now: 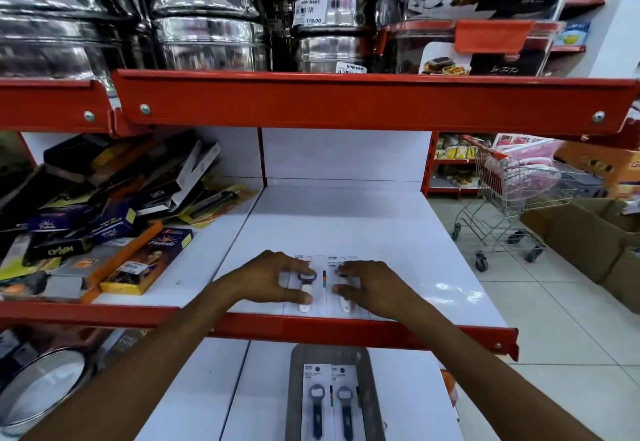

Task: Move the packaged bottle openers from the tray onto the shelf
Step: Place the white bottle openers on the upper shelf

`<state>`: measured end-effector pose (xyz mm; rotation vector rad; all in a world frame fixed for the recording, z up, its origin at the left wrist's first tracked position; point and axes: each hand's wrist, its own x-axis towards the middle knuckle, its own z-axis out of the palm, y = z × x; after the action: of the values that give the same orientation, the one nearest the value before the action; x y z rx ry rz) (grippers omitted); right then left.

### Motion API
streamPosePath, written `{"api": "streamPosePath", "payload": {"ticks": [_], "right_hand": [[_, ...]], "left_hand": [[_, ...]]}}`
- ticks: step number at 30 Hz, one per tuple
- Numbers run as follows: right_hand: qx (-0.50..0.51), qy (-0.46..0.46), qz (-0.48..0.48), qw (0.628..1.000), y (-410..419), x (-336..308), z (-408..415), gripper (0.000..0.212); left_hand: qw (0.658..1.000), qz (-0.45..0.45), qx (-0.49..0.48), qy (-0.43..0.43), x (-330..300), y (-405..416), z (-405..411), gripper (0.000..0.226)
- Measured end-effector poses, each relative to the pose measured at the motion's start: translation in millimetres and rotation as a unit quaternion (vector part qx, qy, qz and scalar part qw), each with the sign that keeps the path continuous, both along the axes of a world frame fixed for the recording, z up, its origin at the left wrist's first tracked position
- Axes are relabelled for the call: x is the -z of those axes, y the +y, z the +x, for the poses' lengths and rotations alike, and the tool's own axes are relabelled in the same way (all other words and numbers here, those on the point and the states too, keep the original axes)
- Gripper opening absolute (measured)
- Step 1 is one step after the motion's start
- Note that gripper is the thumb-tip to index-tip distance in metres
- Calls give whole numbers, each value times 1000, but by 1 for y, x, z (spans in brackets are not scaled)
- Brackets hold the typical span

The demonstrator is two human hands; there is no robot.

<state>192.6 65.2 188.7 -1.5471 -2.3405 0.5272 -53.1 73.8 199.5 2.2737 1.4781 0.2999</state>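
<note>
The shelf (346,229) is white with a red edge. The tray (367,388) is grey. The bottle openers (317,413) have dark blue handles.

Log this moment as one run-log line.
left hand: on white-handled opener pack | right hand: on neighbouring pack | shelf | tray: two dark-handled packs remain

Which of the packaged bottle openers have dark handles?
The two still in the grey tray, left one and right one; the pair on the shelf under the hands have white handles.
</note>
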Motion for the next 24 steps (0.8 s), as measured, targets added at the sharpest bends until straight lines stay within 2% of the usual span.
{"api": "streamPosePath", "payload": {"ticks": [12, 15, 19, 21, 24], "right_hand": [[1, -3, -11, 1000, -8, 0, 2, 56], [13, 23, 59, 998, -32, -11, 4, 55], [23, 108, 154, 982, -88, -26, 10, 33], [21, 117, 141, 983, -117, -24, 15, 24], [14, 69, 86, 994, -144, 6, 20, 17]], "left_hand": [[1000, -4, 8, 21, -7, -9, 1, 64], [997, 75, -5, -28, -9, -26, 4, 57], [962, 252, -1, -106, -9, -76, 12, 30], [947, 299, 29, -117, -1, -108, 17, 18], [950, 283, 78, -106, 36, -147, 22, 9]]}}
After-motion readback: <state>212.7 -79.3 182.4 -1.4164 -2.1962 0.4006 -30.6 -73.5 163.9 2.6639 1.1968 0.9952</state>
